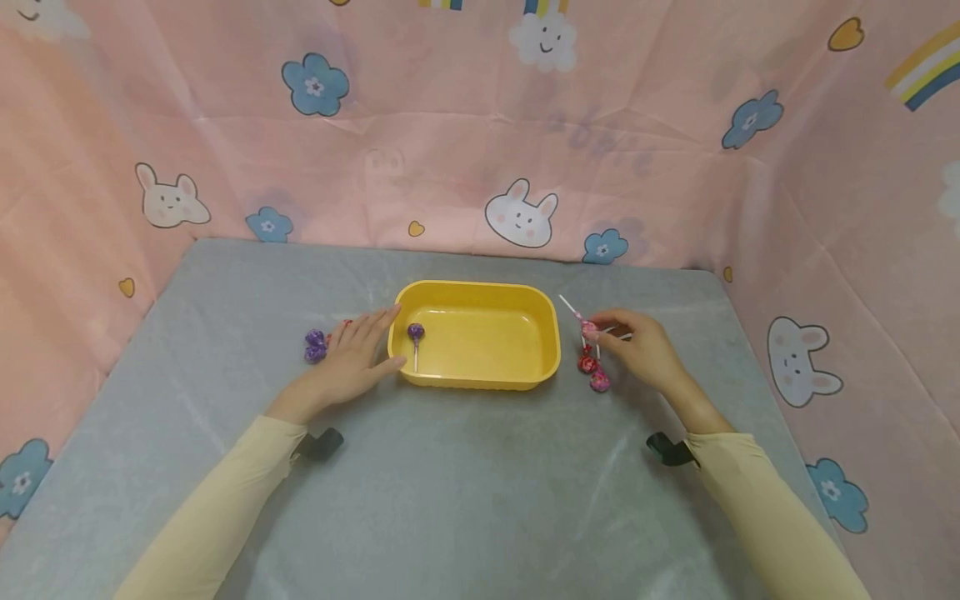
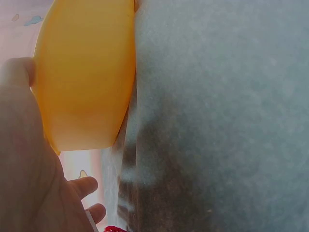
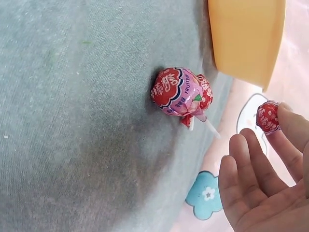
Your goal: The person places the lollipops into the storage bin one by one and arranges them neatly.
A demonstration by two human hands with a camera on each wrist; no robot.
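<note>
Left hand (image 1: 343, 358): fingers extended and spread, thumb touching the left rim of the tub (image 1: 487, 337). Right hand (image 1: 642, 346): thumb and finger pinching a pink lollipop (image 1: 590, 330) by its head, right of the tub. Below, on the worktop (image 1: 480, 483): a red lollipop (image 1: 587, 364) and a second pink one (image 1: 599, 382), close together. Inside the tub, left end: one purple lollipop (image 1: 416, 332). Purple sweets (image 1: 316, 337) lie left of the left hand.

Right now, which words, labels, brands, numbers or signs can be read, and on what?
"FRUIT": on the wrapper of the pink-and-red lollipop lying on the table; what follows is unclear.
"棒糖": white characters on the same wrapper, as best they read.
Too small or blurred: any print on the lollipop pinched in the right hand and the purple lollipops.
Too faint: marks on the pink backdrop.
</note>
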